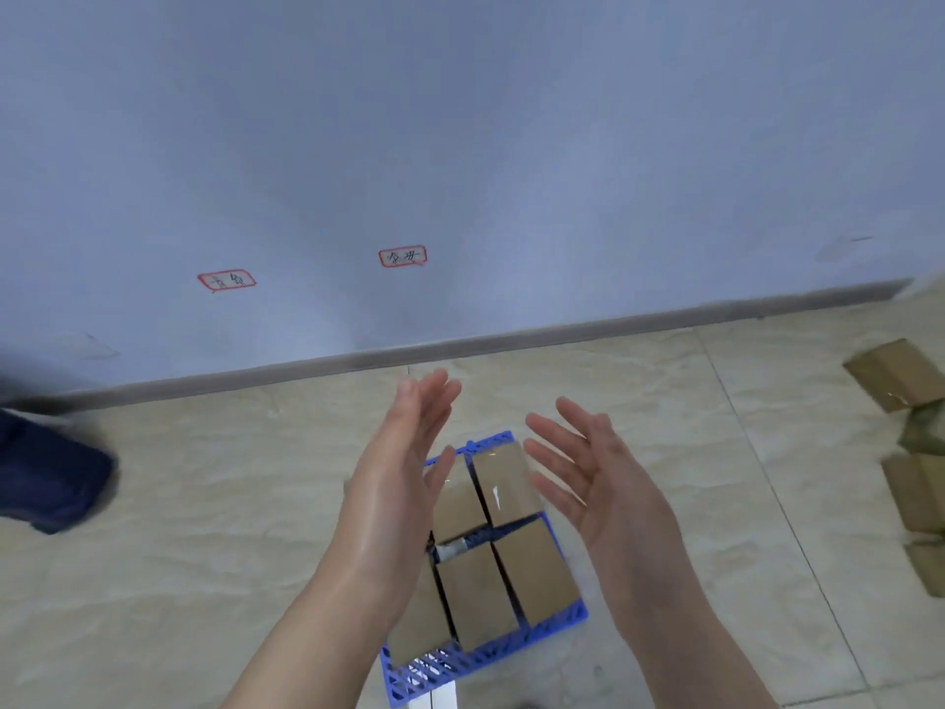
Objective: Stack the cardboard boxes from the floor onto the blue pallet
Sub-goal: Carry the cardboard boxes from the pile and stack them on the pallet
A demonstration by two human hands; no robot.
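On blue pallet (475, 657), taped brown boxes (534, 575)

- The left grip (404, 478) and its forearm hide the left side of the blue pallet (486, 657) and most of the boxes in its left column (419, 631).
- Far right of the right grip (588, 483), the loose boxes (900, 373) are blurred and cut by the frame edge.
- Far left of the left grip, a dark blue shape (51, 473) is blurred, cut off and unidentifiable.
- Beyond both grips, the writing on the wall labels (402, 256) is unreadable.
- A white object (434, 697) is cut by the bottom edge.
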